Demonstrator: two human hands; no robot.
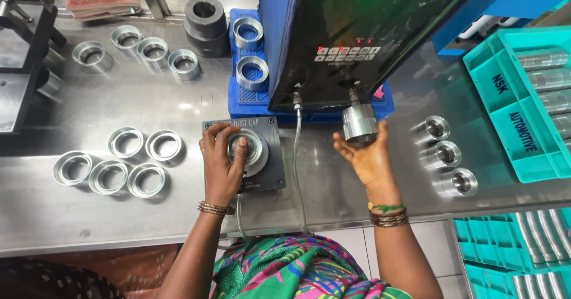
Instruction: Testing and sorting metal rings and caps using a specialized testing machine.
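My left hand (pixel 221 163) rests on a shiny metal ring (pixel 248 149) seated on the round gauge of a dark grey square fixture block (pixel 270 171), fingers curled over the ring's left side. My right hand (pixel 367 156) holds a silver metal cylinder (pixel 359 124) up in front of the black gauge display unit (pixel 357 37), thumb and fingers wrapped around its lower part. A hose (pixel 297 156) runs from the display unit down past the fixture.
Several metal rings (pixel 113 165) lie on the steel table at left, more (pixel 151 52) further back. Two rings sit on a blue tray (pixel 241 99) beside a dark ring stack (pixel 205 22). Three cylinders (pixel 443 154) stand at right. Teal bins (pixel 505 108) hold tubes.
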